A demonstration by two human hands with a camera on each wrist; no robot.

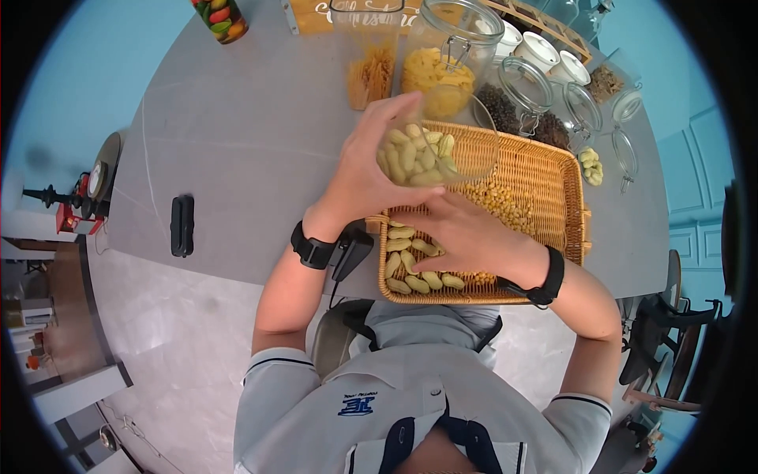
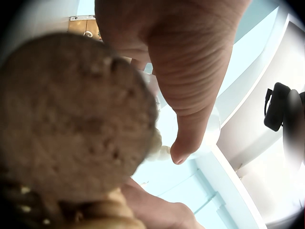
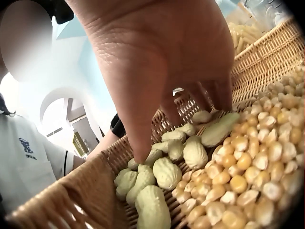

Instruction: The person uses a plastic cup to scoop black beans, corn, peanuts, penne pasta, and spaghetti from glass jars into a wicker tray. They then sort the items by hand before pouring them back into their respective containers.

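Observation:
The left hand (image 1: 365, 166) grips a clear glass jar (image 1: 474, 170) tilted above the wicker basket (image 1: 568, 170), with unshelled peanuts (image 1: 407, 154) inside it. Below, the right hand (image 1: 474, 237) reaches into the basket, fingers spread and pointing down over loose peanuts (image 1: 399, 245). In the right wrist view, the thumb of the right hand (image 3: 167, 62) touches or nearly touches peanuts (image 3: 167, 173) beside a heap of corn kernels (image 3: 245, 160). Whether its fingertips hold a peanut is hidden. The left wrist view shows the left hand (image 2: 190, 62) with its thumb extended, and a blurred brown round shape close up.
Behind the basket stand a container of spiral pasta (image 1: 373, 75), a jar of yellow pasta (image 1: 438, 71) and jars of dark contents (image 1: 497, 107). More peanuts (image 1: 590, 166) lie at the basket's right. A black case (image 1: 182, 225) lies on the grey table (image 1: 237, 142) at left.

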